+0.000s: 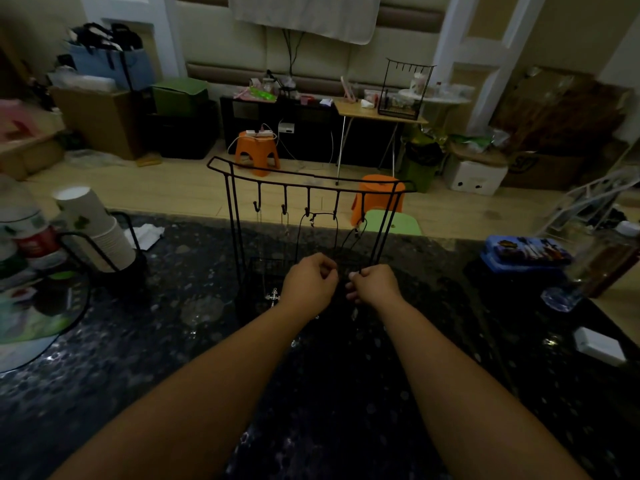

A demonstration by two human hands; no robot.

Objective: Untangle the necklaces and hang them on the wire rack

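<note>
Wire rack point(304, 183): black, upright on the dark speckled table point(138, 358), a row of hooks under its top bar; thin chains hang from the two left hooks, one ending in a silver cross pendant point(274, 296) low beside the left hand; black cord necklaces point(323, 230) hang in loops from the right hooks and run down toward the hands. Left hand point(309, 284): fingers curled, tips pinched together in front of the rack base, seemingly on a thin dark cord, though too dim to tell for sure. Right hand point(374, 285): just beside the left, fingers curled, thumb and forefinger pinching a small pale bit at the cord's end; a strand dangles below it. Stack of paper cups point(91, 226): in a black wire holder at the table's left. Blue box point(524, 254): table's right edge; white box point(599, 344) nearer. Orange stools point(257, 152): on the floor beyond the table.
</note>
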